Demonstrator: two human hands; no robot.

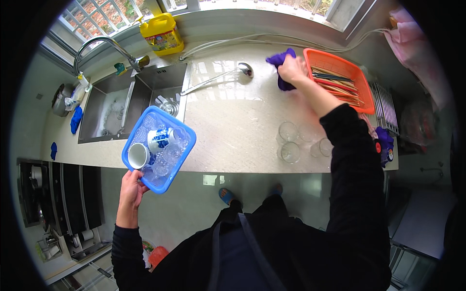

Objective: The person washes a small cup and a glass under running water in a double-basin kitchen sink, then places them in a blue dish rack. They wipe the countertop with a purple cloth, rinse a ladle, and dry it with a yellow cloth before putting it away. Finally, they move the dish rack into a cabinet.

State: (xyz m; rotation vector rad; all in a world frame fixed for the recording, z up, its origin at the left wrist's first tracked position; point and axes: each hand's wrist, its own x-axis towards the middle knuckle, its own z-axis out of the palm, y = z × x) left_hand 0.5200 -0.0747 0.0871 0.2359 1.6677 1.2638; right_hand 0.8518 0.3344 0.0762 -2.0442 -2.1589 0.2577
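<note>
My left hand (131, 189) grips the near corner of a blue plastic basket (190, 140), which is tilted in front of the counter edge by the sink. Inside it lie two blue-and-white mugs, one mug (138, 156) with its mouth towards me, and several clear glasses (172, 152). At the back right my right hand (292, 69) holds a purple cloth (285, 82) against the countertop, beside an orange plastic basket (366, 87) of chopsticks (335, 85). Several clear drinking glasses (290, 152) stand on the counter near my right forearm.
A metal ladle (222, 75) lies on the countertop (233, 127) by the double steel sink (133, 140). Behind the sink are a curved faucet (105, 40) and a yellow pump jug (162, 34). White cables (251, 36) run along the wall. A blue cloth (76, 120) lies left of the sink.
</note>
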